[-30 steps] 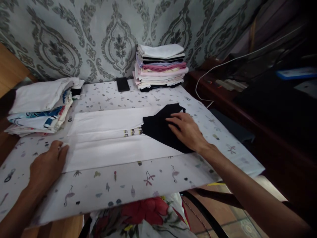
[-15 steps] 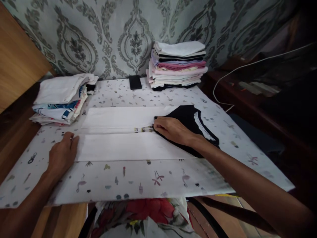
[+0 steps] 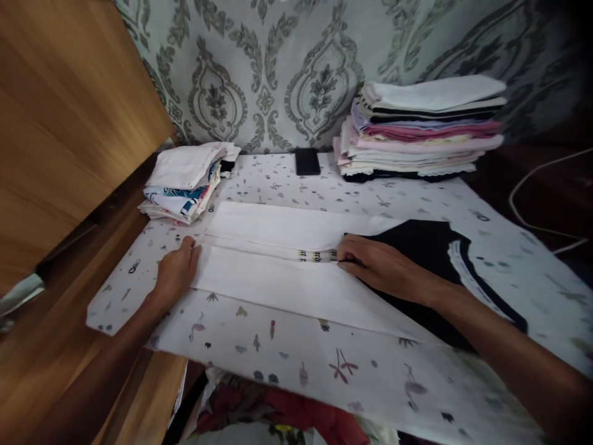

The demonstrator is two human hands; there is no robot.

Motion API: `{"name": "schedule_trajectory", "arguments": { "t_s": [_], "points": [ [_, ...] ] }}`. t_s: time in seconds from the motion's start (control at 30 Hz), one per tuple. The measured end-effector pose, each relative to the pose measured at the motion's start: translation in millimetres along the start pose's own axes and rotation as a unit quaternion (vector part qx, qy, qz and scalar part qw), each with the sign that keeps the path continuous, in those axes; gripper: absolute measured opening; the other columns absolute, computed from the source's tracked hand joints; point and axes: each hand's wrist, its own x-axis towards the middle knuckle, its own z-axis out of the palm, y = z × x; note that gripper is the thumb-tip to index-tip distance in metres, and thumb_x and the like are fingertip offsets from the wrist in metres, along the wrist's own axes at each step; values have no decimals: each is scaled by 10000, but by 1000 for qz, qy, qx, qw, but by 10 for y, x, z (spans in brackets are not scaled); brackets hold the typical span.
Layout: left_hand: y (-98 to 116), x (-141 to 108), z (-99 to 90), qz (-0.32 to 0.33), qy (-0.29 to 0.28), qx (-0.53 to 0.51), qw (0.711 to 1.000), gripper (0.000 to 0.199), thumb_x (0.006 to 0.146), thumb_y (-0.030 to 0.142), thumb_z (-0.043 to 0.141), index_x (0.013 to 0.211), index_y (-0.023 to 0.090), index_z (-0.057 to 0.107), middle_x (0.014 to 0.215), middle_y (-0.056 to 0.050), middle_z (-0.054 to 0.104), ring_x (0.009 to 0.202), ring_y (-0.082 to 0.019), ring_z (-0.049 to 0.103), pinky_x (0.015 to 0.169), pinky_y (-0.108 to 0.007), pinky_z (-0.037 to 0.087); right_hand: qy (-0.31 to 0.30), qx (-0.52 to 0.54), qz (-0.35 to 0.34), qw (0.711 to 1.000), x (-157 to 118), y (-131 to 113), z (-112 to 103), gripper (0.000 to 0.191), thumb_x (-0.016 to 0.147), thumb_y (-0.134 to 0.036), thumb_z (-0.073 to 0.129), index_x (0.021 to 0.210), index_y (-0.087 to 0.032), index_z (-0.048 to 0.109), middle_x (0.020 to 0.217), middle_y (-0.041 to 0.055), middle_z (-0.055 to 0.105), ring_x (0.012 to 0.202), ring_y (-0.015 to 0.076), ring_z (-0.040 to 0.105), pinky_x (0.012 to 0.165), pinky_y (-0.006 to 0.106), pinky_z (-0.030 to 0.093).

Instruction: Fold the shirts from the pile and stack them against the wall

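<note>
A white T-shirt [image 3: 278, 284] with black shoulders and sleeves lies flat in a long strip, its two sides folded inward. Between the folded sides a narrow band of dark and yellow print shows. My left hand [image 3: 178, 269] is closed at the hem on the left end, finger and thumb together on the cloth's edge. Over the black part, my right hand [image 3: 382, 266] is closed with its fingertips pinching the fabric beside the print. The neckline with its pale inner band points to the right.
Folded clothes are piled at the back left [image 3: 180, 179], and a taller stack [image 3: 421, 130] stands at the back right. Between them lies a dark flat object [image 3: 307, 162]. A wooden cabinet [image 3: 69, 111] flanks the patterned table [image 3: 296, 358] on the left; a white cable [image 3: 523, 185] hangs right.
The camera view has swung to the left, so everything appears farther right. Both hands keep about the same places on the T-shirt.
</note>
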Motion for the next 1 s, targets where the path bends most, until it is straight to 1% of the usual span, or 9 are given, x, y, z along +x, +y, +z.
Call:
{"name": "schedule_trajectory", "arguments": {
  "t_s": [0.13,0.3,0.43,0.53,0.63,0.7,0.8,0.9,1.0],
  "points": [
    [-42,26,1,0,-1,-18,1000,330,1011,404,264,1113,209,510,729,-43,670,724,-261,663,606,-294,370,62,-20,39,997,16,-3,75,62,870,-254,473,816,-244,502,814,35,603,662,184,550,605,329,439],
    [-11,86,-38,5,-17,9,1000,351,1008,410,258,1133,212,521,765,-60,693,763,-271,673,610,-294,379,60,-40,72,995,10,-55,168,70,856,-235,492,807,-232,543,820,28,597,670,176,566,612,315,451],
    [60,94,-88,-9,-39,67,997,402,1010,427,233,1158,206,535,823,-91,716,820,-294,694,620,-306,407,87,-7,74,993,-83,-128,139,214,898,-305,517,1072,-225,614,966,59,612,698,174,580,623,319,490],
    [66,65,-138,-27,-60,112,992,450,993,457,215,1187,194,525,890,-134,726,846,-356,695,635,-377,457,153,51,82,983,-228,-136,32,310,939,-330,493,1213,-219,587,1066,88,617,788,186,616,631,308,511],
    [67,86,-186,-1,4,102,995,462,964,480,208,1235,229,485,1106,-165,699,1005,-408,659,679,-469,493,230,55,136,962,-412,-6,-97,290,951,-283,463,1196,-213,600,1113,101,625,844,199,637,672,324,525],
    [170,159,-227,43,47,36,997,452,935,504,239,1232,262,478,1135,-141,685,1037,-390,647,724,-477,501,263,21,185,946,-540,168,-150,283,933,-251,465,1168,-208,617,1099,102,628,856,210,636,716,354,533],
    [624,313,-301,156,5,-120,980,419,871,508,360,1169,258,515,1029,-76,703,885,-290,673,773,-408,509,288,-34,248,924,-706,473,-150,298,904,-242,484,1164,-210,625,1102,105,614,922,235,627,813,411,535],
    [1375,442,-309,297,-68,-253,918,387,869,491,403,1106,227,557,1029,-65,697,911,-243,660,780,-344,508,286,-60,276,916,-797,690,-103,321,892,-269,515,1191,-204,613,1123,111,610,1005,256,608,928,463,500],
    [2136,521,-193,406,-102,-308,854,329,917,445,413,1078,211,578,1085,-86,674,1006,-237,635,837,-348,504,258,-51,308,914,-812,757,-95,351,874,-284,562,1209,-187,602,1111,113,624,1018,254,602,932,453,488]
  ]
}}
